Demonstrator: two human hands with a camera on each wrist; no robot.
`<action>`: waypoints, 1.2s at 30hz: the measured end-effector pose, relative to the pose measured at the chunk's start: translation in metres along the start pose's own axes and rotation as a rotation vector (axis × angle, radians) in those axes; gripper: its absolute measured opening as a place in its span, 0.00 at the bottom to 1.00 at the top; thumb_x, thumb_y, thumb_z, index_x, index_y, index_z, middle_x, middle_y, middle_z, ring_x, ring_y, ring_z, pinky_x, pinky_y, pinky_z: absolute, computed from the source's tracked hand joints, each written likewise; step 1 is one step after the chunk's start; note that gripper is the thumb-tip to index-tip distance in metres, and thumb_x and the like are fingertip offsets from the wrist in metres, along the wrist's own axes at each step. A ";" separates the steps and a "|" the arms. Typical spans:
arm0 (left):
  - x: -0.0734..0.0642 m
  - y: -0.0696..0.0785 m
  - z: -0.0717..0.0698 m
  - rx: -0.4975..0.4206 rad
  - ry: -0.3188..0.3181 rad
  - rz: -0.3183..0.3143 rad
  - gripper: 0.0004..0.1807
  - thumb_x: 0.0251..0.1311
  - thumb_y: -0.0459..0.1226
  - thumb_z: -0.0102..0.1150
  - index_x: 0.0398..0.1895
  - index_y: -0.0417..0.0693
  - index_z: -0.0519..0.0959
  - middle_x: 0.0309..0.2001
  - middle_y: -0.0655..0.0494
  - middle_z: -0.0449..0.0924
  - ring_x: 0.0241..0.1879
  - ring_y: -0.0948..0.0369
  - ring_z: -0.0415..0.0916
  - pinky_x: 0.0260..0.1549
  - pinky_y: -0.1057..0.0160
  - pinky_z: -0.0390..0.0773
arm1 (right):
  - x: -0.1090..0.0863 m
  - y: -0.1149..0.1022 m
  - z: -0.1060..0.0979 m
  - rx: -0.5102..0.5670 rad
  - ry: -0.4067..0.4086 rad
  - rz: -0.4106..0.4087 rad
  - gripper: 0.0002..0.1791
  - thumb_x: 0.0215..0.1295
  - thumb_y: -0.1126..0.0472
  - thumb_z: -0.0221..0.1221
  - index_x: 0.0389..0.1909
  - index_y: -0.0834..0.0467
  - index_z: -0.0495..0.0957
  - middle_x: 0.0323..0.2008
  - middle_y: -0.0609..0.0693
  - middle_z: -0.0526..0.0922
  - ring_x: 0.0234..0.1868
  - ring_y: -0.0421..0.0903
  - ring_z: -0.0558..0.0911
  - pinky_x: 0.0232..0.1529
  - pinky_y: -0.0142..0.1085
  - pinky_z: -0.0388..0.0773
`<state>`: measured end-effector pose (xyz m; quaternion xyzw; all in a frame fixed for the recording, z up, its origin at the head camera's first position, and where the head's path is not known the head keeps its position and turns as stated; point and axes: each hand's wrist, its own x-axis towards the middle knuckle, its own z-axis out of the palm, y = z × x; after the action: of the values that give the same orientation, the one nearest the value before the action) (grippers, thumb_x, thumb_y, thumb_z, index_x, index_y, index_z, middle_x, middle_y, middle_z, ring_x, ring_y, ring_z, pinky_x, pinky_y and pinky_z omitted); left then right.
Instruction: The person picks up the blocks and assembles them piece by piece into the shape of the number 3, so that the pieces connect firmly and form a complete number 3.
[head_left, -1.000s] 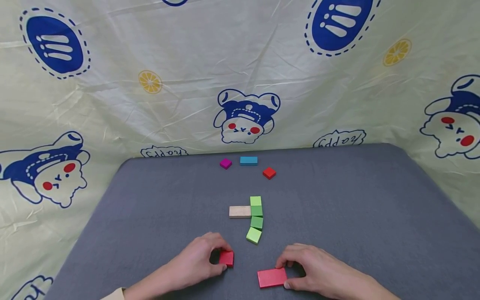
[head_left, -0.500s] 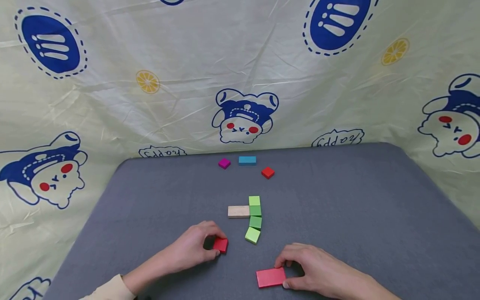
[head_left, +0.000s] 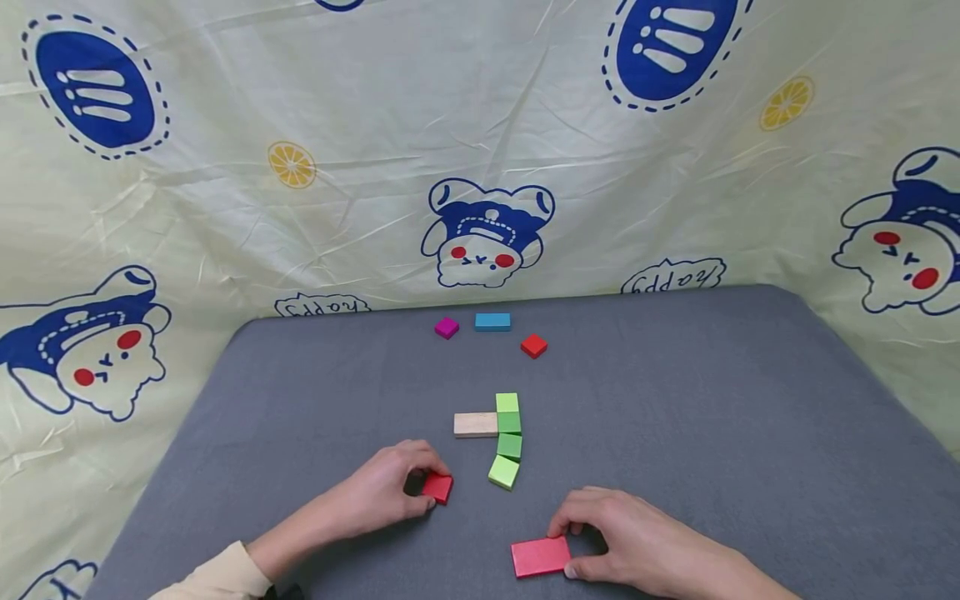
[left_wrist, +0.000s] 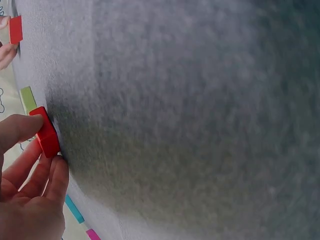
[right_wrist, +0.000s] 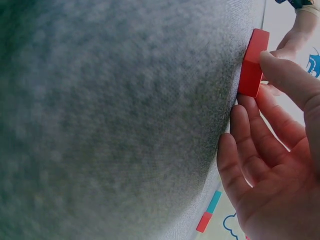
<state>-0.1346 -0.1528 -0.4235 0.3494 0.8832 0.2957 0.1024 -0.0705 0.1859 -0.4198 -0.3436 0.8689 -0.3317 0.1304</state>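
My left hand (head_left: 382, 492) pinches a small red block (head_left: 438, 488) between thumb and fingers, low over the grey cloth, left of the green row. The left wrist view shows the thumb on one side of this red block (left_wrist: 48, 134) and the fingertips at its other end. At the front, my right hand (head_left: 626, 537) grips the right end of a longer red block (head_left: 540, 557) that lies flat. In the right wrist view the thumb presses one face of the long red block (right_wrist: 253, 62), with fingertips at its lower end.
Ahead of my hands, light green (head_left: 503, 472) and darker green (head_left: 509, 446) blocks form a curved row, with a plain wooden block (head_left: 476, 425) at its left side. Farther back lie purple (head_left: 447, 327), blue (head_left: 492, 322) and red (head_left: 534, 346) blocks. A printed curtain (head_left: 360, 217) hangs behind.
My left hand has moved forward and left with the small red block, then only slightly. The right hand and long red block have stayed in place; the view has shifted a little.
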 end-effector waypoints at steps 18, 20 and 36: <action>0.001 -0.009 -0.010 -0.070 -0.084 -0.037 0.15 0.54 0.31 0.67 0.44 0.56 0.83 0.41 0.71 0.76 0.42 0.64 0.72 0.44 0.64 0.75 | 0.002 -0.002 0.001 -0.062 0.027 -0.072 0.17 0.55 0.58 0.71 0.42 0.37 0.79 0.39 0.28 0.75 0.38 0.30 0.74 0.38 0.30 0.74; 0.001 -0.010 -0.010 -0.078 -0.087 -0.039 0.16 0.54 0.30 0.66 0.44 0.57 0.83 0.41 0.71 0.76 0.42 0.64 0.72 0.44 0.64 0.75 | 0.002 -0.002 0.002 -0.074 0.039 -0.083 0.17 0.54 0.59 0.71 0.42 0.38 0.79 0.38 0.28 0.75 0.37 0.29 0.74 0.37 0.29 0.74; 0.001 -0.012 -0.011 -0.073 -0.093 -0.038 0.15 0.55 0.31 0.67 0.45 0.58 0.83 0.42 0.72 0.76 0.44 0.65 0.72 0.45 0.64 0.74 | 0.009 -0.004 0.004 -0.152 0.075 -0.137 0.17 0.48 0.62 0.71 0.36 0.42 0.78 0.33 0.30 0.72 0.32 0.29 0.71 0.32 0.24 0.70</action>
<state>-0.1463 -0.1643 -0.4213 0.3420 0.8724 0.3093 0.1619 -0.0728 0.1757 -0.4203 -0.3983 0.8704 -0.2855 0.0485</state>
